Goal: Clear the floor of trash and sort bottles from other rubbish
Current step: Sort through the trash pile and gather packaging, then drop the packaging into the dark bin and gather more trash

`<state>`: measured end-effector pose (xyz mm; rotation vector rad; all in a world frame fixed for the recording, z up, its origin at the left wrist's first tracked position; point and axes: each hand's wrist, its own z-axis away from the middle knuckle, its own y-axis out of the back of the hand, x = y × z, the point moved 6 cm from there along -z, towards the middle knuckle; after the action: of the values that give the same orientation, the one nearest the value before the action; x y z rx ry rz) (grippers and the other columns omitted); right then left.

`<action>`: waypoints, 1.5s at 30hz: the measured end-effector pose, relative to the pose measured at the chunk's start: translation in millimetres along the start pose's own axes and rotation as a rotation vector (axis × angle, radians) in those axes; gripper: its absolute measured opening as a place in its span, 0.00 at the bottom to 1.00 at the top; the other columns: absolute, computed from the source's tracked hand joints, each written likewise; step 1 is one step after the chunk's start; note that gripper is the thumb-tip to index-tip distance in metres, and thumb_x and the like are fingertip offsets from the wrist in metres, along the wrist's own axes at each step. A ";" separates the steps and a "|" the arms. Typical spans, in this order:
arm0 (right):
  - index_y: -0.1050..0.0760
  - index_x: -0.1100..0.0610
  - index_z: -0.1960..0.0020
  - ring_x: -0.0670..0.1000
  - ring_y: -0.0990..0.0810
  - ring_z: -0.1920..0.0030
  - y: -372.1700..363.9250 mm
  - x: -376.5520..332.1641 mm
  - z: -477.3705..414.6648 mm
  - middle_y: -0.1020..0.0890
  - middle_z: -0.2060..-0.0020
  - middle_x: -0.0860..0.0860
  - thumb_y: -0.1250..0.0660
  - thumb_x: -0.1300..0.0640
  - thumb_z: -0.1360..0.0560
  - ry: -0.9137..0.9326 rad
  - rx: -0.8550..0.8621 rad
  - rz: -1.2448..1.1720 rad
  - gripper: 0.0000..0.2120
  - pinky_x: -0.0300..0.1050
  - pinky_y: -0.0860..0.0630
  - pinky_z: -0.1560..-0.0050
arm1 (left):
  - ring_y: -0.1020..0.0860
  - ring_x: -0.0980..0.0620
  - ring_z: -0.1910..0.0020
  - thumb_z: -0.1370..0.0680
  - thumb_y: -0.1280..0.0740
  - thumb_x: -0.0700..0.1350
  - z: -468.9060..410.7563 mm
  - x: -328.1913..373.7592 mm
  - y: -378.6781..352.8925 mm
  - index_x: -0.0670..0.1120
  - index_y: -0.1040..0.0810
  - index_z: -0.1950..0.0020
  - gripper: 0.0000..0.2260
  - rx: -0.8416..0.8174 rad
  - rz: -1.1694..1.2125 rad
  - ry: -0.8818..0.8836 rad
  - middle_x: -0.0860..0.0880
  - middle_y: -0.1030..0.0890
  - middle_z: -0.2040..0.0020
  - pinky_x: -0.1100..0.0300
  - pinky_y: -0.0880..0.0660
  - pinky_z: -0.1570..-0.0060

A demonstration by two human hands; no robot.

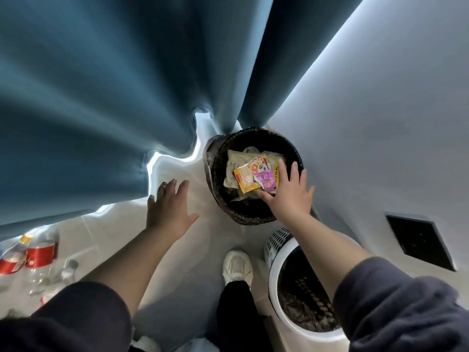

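Head view: the dark round bin [219, 179] stands on the floor [203, 250] just below the right hand [289, 193]. Inside it lie a beige bag [238, 161], an orange packet [244, 181] and a purple packet [266, 179], close to the thumb of this hand. The right hand is flat and wide open, its 5 fingers spread above the bin's right rim. The thumb is at the edge of the purple packet, but I cannot tell if it touches it; the hand grips nothing. The left hand [170, 207] is left of the bin and apart from it, palm down above the floor, fingers straight and spread, holding nothing. Under the right forearm stands a white basket [275, 246] with holes in its wall and a dark liner inside. Far left of the left arm, clear bottles [38, 252] with red labels lie together on the floor. Between the 2 arms a white shoe [237, 266] shows. Beyond the left hand hangs a blue curtain [101, 97]. Beyond the right hand is a pale wall [380, 123] with a dark panel [421, 241].
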<state>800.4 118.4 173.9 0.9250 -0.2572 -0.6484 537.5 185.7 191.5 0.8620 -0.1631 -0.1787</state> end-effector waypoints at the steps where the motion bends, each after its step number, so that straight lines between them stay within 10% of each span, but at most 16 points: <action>1: 0.61 0.44 0.22 0.59 0.59 0.22 5.6 -0.9 8.8 0.56 0.21 0.53 0.36 0.32 0.28 0.030 -0.003 0.047 0.46 0.66 0.50 0.27 | 0.47 0.45 0.23 0.26 0.32 0.59 8.3 -2.3 4.0 0.51 0.48 0.23 0.38 -0.007 0.013 0.006 0.46 0.45 0.22 0.44 0.42 0.28; 12: 0.66 0.42 0.23 0.61 0.63 0.23 28.8 -84.9 124.4 0.61 0.22 0.53 0.44 0.30 0.26 0.332 -0.052 0.352 0.44 0.68 0.54 0.27 | 0.50 0.45 0.22 0.25 0.34 0.60 131.7 -81.9 16.1 0.52 0.51 0.22 0.39 -0.020 0.141 0.091 0.47 0.49 0.21 0.42 0.45 0.27; 45: 0.66 0.41 0.24 0.60 0.54 0.22 -239.9 -579.5 488.4 0.58 0.21 0.50 0.40 0.32 0.26 1.051 -0.328 0.790 0.44 0.65 0.46 0.28 | 0.49 0.43 0.23 0.26 0.34 0.62 432.7 -613.6 -151.0 0.50 0.53 0.21 0.42 0.027 0.599 0.824 0.45 0.48 0.21 0.39 0.44 0.28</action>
<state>19.1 53.1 305.2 0.6606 0.4134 0.5422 -165.5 -93.9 309.9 0.8185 0.3519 0.7371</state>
